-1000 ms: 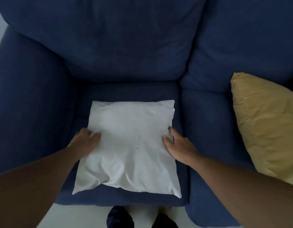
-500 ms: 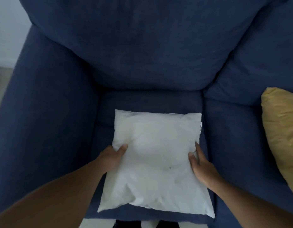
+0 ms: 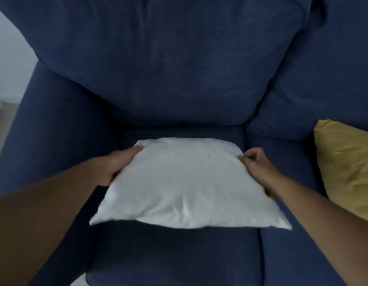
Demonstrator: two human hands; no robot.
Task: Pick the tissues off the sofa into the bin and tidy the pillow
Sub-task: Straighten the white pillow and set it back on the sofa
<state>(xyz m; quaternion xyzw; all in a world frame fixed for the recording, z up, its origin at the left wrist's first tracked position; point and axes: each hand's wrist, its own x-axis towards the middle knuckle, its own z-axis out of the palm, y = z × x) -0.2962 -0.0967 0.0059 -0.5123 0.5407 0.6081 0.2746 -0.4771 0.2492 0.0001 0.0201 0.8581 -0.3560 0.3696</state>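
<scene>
A white square pillow (image 3: 185,182) is lifted off the seat of the dark blue sofa (image 3: 179,254), its near edge raised and casting a shadow below. My left hand (image 3: 117,164) grips its left edge, thumb on top. My right hand (image 3: 257,164) pinches the right edge near the far corner. No tissues and no bin are in view.
A yellow pillow (image 3: 348,166) leans on the sofa seat at the right. The big back cushion (image 3: 168,65) rises behind the white pillow. The left armrest (image 3: 55,131) borders the seat, with pale wall and floor (image 3: 7,69) beyond it.
Both hands have closed on the pillow's sides and lifted it off the seat toward me. The view has tilted up, so the floor and my feet have left the frame.
</scene>
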